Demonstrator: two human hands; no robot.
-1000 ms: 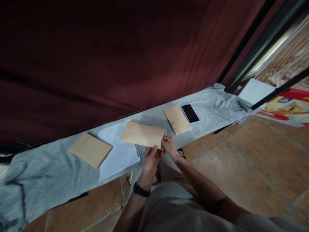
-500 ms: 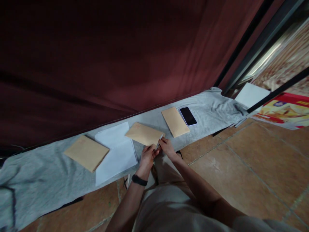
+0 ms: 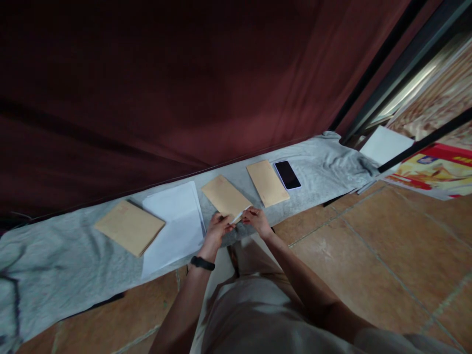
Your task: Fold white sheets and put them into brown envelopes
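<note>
A brown paper envelope (image 3: 225,195) lies tilted on the grey cloth, its near end between my two hands. A narrow white strip shows along that near edge. My left hand (image 3: 218,227), with a black band on the wrist, pinches the envelope's near left corner. At the near right corner, my right hand (image 3: 255,219) has its fingers closed on the same edge. White paper sheets (image 3: 173,226) lie to the left of my left hand. Another brown envelope (image 3: 268,183) rests beyond my right hand, beside a dark-screened phone (image 3: 288,175).
A stack of brown envelopes (image 3: 129,227) partly overlaps the white sheets at left. The grey cloth (image 3: 59,265) covers a long narrow surface against a dark red curtain (image 3: 206,98). A red and yellow box (image 3: 435,169) stands at right on the tiled floor (image 3: 354,265).
The envelope between my hands has turned, its far end swinging right. My left hand has shifted left, apart from my right hand, and the white strip shows more.
</note>
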